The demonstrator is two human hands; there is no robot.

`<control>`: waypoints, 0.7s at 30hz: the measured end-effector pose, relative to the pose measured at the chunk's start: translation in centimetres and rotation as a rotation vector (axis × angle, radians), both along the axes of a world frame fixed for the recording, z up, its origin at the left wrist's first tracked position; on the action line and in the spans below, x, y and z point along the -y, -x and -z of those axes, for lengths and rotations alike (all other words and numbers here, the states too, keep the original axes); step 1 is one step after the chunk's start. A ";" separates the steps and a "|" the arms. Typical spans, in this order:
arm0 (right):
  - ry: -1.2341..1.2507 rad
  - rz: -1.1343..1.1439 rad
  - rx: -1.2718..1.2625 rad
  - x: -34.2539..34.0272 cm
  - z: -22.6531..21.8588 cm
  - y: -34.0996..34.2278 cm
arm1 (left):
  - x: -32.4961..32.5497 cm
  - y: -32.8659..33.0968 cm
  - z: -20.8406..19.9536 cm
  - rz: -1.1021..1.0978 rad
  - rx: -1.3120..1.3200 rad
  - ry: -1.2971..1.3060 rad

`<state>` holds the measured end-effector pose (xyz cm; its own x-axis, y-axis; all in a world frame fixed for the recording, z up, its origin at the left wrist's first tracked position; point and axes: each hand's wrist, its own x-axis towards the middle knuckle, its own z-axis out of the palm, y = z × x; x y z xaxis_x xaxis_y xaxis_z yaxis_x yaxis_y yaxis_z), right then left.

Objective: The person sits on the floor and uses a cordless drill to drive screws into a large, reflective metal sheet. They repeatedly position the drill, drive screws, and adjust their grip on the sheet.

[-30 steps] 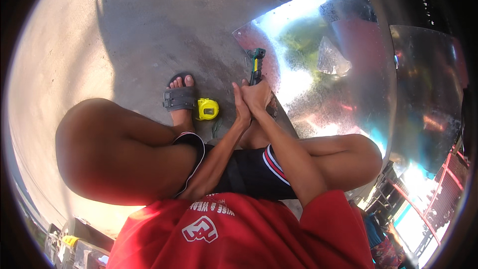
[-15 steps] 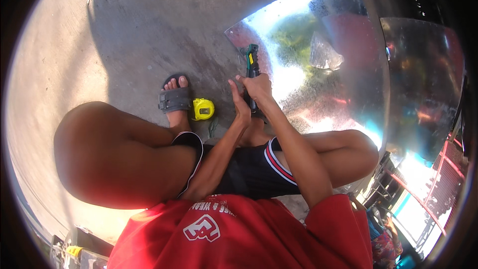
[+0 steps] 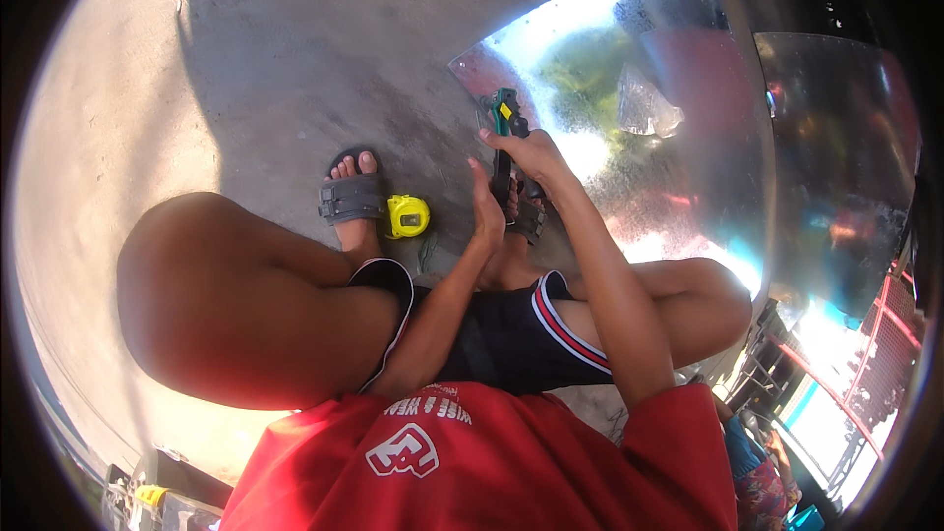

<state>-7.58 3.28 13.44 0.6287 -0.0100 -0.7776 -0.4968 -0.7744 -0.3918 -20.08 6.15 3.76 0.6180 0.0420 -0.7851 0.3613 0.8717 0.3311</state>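
Note:
My right hand [image 3: 532, 154] is closed on the right handle of a green-and-black hand tool [image 3: 504, 106] with two long handles. Its thumb reaches across toward the green head, which points away from me. Lower down, my left hand [image 3: 485, 205] is against the tool's left black handle, thumb stretched upward. The left fingers are mostly hidden, but appear wrapped around that handle. The handles stand apart, and the tool is above my right foot in a dark sandal [image 3: 532, 220]. Beside my left foot sits a yellow tape measure [image 3: 408, 216] on the concrete floor [image 3: 305, 49].
A large shiny metal sheet [image 3: 639, 177] lies to the right, with a clear crumpled scrap [image 3: 646, 104] on it. Another metal sheet [image 3: 836, 147] is farther right. Red metal mesh [image 3: 880, 339] and a person in patterned clothing [image 3: 762, 492] appear at lower right.
The tool's handles have spread apart, the right one swinging rightward with my right hand. My left hand has shifted slightly right. The tape measure has stayed by my left foot.

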 end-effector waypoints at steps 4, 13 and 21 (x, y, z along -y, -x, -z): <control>0.022 0.097 0.060 -0.9 2.1 2.7 | 0.1 -0.2 0.2 -0.046 0.022 0.098; 0.283 0.002 0.360 -1.9 3.8 5.1 | -0.3 0.0 1.6 -0.116 0.048 0.022; -0.095 0.074 0.162 -0.1 1.7 0.8 | -1.6 -0.4 1.7 0.107 0.038 0.034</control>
